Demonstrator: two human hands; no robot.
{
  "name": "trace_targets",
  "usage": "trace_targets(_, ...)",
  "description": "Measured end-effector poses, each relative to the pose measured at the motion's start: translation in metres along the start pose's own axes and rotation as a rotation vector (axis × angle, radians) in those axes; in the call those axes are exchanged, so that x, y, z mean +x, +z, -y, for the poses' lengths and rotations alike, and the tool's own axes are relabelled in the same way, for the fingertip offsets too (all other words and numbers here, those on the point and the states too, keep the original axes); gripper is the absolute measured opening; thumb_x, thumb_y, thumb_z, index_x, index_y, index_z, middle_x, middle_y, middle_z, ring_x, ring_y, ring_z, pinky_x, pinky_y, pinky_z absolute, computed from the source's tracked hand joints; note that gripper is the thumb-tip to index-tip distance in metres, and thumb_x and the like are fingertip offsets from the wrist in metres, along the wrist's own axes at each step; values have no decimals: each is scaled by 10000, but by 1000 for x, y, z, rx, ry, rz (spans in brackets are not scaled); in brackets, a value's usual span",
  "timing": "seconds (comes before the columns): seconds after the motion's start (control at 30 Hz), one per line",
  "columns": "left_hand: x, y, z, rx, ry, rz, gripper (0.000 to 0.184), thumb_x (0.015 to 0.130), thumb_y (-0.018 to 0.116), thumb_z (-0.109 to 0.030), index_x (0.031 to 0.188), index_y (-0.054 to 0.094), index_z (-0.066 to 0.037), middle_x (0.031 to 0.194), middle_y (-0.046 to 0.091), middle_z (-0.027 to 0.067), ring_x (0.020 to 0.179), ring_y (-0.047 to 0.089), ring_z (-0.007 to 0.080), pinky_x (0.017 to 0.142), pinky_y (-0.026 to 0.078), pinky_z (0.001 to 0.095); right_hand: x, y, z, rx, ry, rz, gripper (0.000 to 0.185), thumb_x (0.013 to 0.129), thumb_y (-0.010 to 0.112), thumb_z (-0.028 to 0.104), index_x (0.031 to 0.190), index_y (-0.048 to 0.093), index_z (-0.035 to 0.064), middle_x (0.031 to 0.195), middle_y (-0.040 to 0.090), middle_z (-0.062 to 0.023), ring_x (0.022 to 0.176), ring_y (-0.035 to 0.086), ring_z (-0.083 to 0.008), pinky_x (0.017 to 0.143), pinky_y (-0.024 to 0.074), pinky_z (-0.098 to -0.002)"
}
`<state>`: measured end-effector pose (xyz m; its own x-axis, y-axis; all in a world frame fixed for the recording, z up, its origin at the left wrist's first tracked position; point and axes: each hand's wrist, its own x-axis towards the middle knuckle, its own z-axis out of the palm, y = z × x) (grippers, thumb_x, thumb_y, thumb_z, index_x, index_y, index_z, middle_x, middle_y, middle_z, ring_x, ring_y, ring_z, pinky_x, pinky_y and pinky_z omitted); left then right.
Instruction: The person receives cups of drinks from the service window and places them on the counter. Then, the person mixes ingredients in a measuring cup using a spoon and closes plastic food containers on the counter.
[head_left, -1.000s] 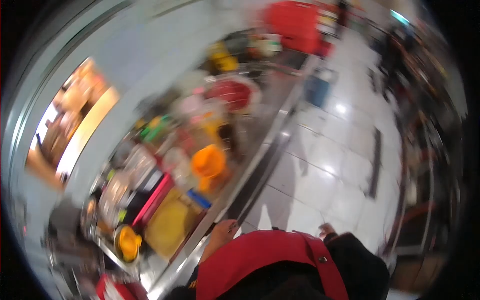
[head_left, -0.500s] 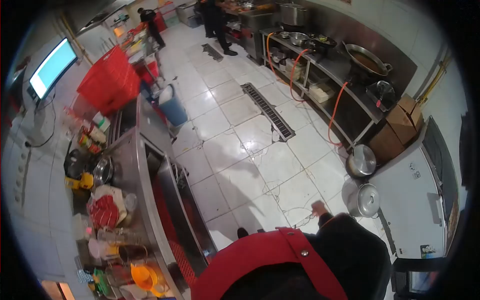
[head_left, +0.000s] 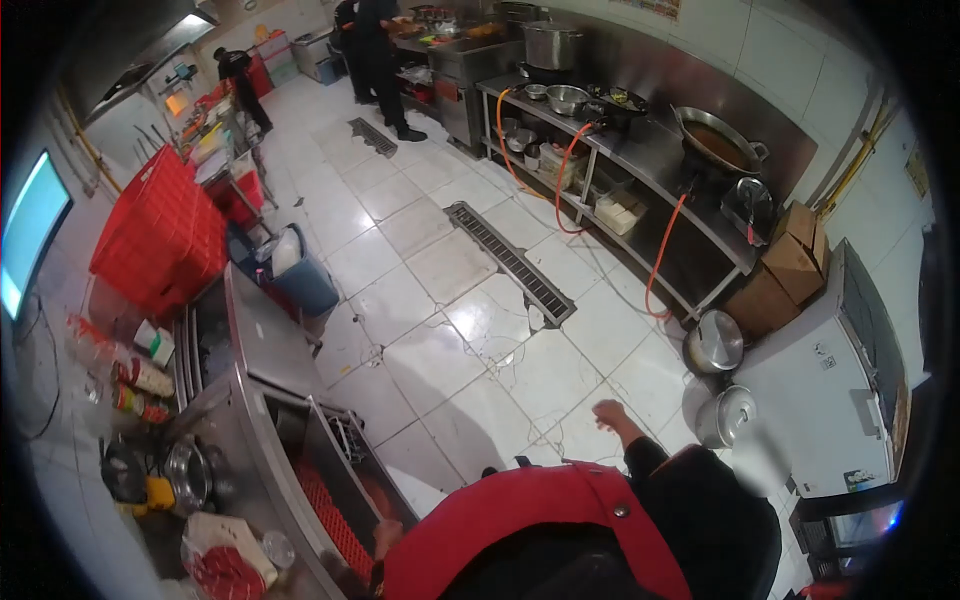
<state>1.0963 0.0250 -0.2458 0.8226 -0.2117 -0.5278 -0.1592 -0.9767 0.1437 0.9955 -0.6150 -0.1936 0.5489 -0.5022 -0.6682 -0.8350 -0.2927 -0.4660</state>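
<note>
My right hand (head_left: 612, 417) hangs over the white tiled floor (head_left: 520, 375) with its fingers loosely bent and apart, holding nothing. Low in the view, partly hidden by the red apron (head_left: 500, 510), my left hand (head_left: 386, 537) is beside the steel counter (head_left: 262, 450); its fingers cannot be made out. Red perforated crates (head_left: 330, 510) show under the counter. On the counter are a metal bowl (head_left: 188, 474) and something red on a pale board (head_left: 228, 572).
Red crates (head_left: 160, 235) and a blue bin (head_left: 303, 283) stand ahead left. A long drain grate (head_left: 510, 262) crosses the floor. At right are a stove bench (head_left: 640, 150) with a wok (head_left: 716, 142), pots (head_left: 714, 342), cardboard boxes (head_left: 780, 275) and a white freezer (head_left: 825, 385). People (head_left: 375, 65) stand far off.
The view has swung right from the left counter and moved forward along the aisle. My right hand has shifted slightly left and up; my left hand shows again beside the counter.
</note>
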Motion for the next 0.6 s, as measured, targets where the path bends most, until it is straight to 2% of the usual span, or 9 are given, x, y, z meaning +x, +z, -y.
trace_targets(0.07,75,-48,-10,-100,190,12,320,760,476,-322,761,637,-46,863,611,175,801,585,353,712,467,424,-5,-10,47,140,4,-19,203,768,516,227,897,612,103,682,632,-60,545,620,-169,433,481,-293)
trace_targets(0.2,216,-129,-84,-499,88,-112,318,725,558,-314,892,631,-54,898,614,174,859,578,335,750,463,389,22,-20,64,228,30,-46,298,781,498,318,923,613,83,706,634,-79,535,622,-179,415,476,-282)
trace_targets(0.33,300,-235,-194,-522,110,-135,332,686,635,-280,952,620,-82,863,625,161,813,601,291,728,469,361,107,-10,-55,-262,-59,29,181,703,552,202,789,651,77,751,644,-97,652,635,-236,508,500,-365)
trace_targets(0.4,331,-245,-224,-510,114,-141,332,681,646,-270,955,617,-84,851,627,157,800,605,279,724,470,356,94,-30,-75,419,94,-67,153,725,578,196,689,608,50,580,578,-106,486,585,-207,433,479,-366)
trace_targets(0.43,344,-252,-235,-480,121,-151,340,682,646,-281,959,615,-87,843,628,154,787,608,275,719,471,355,130,-38,-43,29,778,9,184,718,523,121,849,648,88,929,637,-80,797,635,-223,667,499,-373)
trace_targets(0.47,359,-257,-245,-449,130,-162,348,682,646,-292,964,613,-90,834,629,151,774,610,271,714,472,353,134,-57,-33,-46,697,-27,202,747,495,122,888,634,81,1002,611,-105,845,627,-227,696,494,-395)
trace_targets(0.53,385,-242,-241,-406,41,-72,380,671,652,-343,967,612,-108,888,620,154,877,582,293,787,449,360,240,-30,-105,-411,366,-156,166,722,547,161,834,651,95,914,635,-101,813,631,-236,662,500,-376)
trace_targets(0.57,381,-252,-247,-300,109,-55,397,667,651,-364,969,615,-108,914,615,158,921,565,303,818,435,360,235,-67,-63,-605,123,-17,144,701,575,184,791,658,107,865,641,-93,784,632,-234,639,498,-365)
trace_targets(0.6,417,-203,-215,-234,141,-68,395,674,644,-369,972,618,-110,907,615,161,907,569,311,817,437,364,233,-103,-26,-787,-145,74,127,681,603,208,748,666,120,816,648,-85,754,632,-232,616,497,-353)
